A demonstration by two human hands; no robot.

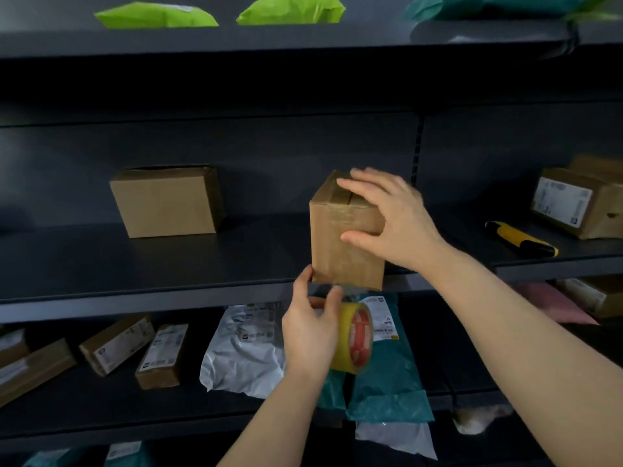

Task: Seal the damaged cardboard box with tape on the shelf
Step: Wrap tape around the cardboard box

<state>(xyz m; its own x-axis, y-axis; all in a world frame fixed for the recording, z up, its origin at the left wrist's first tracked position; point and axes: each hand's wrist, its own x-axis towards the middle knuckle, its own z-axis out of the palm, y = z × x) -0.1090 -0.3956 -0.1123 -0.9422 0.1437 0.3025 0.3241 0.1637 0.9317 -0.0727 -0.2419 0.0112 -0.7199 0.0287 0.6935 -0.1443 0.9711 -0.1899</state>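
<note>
Left hand (310,332) grips the tape (357,335) just below the shelf (168,264) lip, fingers (328,308) curled round the roll. A clear strip runs up the box (337,251) front, apparently held taut for laying. Box stands at the shelf's front edge, flaps closed, contents unseen. Right hand (391,217) lies spread, fingers on top, thumb on front, likely bracing it.

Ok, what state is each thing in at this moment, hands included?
cardboard box: upright at shelf edge, tape over top and front
tape roll: below box, strip joined to it
left hand: grips the tape roll
right hand: pressing box top, thumb on front
utility knife: lying on shelf, untouched
</note>
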